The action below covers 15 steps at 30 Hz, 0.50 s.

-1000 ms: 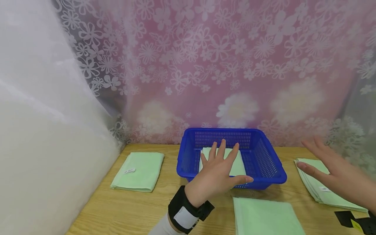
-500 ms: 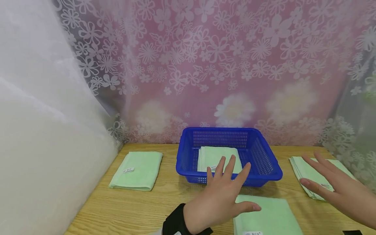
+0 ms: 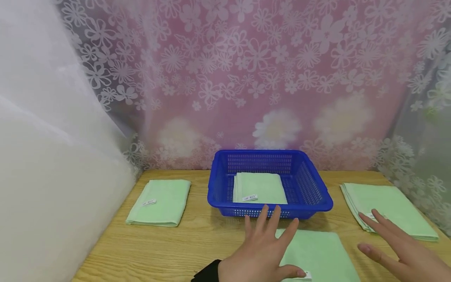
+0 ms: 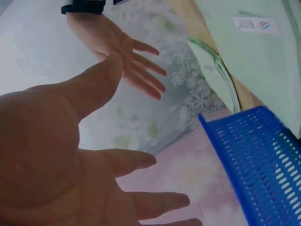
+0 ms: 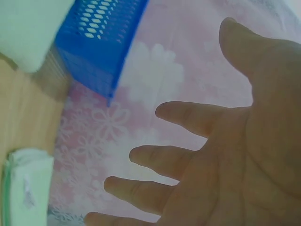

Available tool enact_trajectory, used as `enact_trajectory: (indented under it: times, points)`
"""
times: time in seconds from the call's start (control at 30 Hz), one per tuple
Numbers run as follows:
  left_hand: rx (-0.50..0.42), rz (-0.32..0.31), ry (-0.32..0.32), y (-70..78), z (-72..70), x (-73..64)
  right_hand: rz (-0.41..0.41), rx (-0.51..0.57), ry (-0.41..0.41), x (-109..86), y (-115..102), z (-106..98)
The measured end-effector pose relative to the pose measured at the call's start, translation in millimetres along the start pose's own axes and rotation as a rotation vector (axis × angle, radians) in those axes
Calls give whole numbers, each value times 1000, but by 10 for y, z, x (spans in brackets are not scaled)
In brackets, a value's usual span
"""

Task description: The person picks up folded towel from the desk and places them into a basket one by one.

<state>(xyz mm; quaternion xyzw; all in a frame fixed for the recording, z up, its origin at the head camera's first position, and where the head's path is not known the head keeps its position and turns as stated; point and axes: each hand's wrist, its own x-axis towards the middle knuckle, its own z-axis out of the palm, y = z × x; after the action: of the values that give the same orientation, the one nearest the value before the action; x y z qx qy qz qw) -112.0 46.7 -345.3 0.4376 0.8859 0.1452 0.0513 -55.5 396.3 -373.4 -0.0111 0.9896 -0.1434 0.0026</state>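
Observation:
My left hand (image 3: pixel 258 250), fingers spread and holding nothing, hovers in front of the basket and overlaps the near green towel (image 3: pixel 317 250) in the head view. To the right, my right hand (image 3: pixel 405 246) is likewise spread with nothing in it; its fingertips overlap the edge of the right green towel (image 3: pixel 398 205). Behind them stands a blue plastic basket (image 3: pixel 306 206) with slotted walls. A folded green towel (image 3: pixel 262 186) with a white label lies inside it. In the left wrist view the basket (image 4: pixel 235 150) appears beyond my fingers.
Another folded green towel (image 3: pixel 160 201), its label showing, lies at the left on the wooden table (image 3: pixel 158 250). A pink and white flowered curtain (image 3: pixel 225 78) hangs behind the table, and a white sheet (image 3: pixel 53 156) closes off the left side.
Both hands have drawn back toward me, the left one away from above the basket. The towel in the basket and the right towel now show more fully. The view has shifted slightly.

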Motion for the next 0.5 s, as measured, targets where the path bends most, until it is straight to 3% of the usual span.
enact_trajectory:
  times: [0.1,0.27,0.43,0.5]
  points:
    - [57,9,-27,7,104,68,-10,3,-21,17,-37,111]
    - [200,14,-88,-3,397,218,25,35,-116,27,-83,366]
    - [212,-78,-128,-43,679,313,56,91,-270,73,-39,658]
    - [223,-116,-116,-54,777,332,43,90,-276,70,3,769]
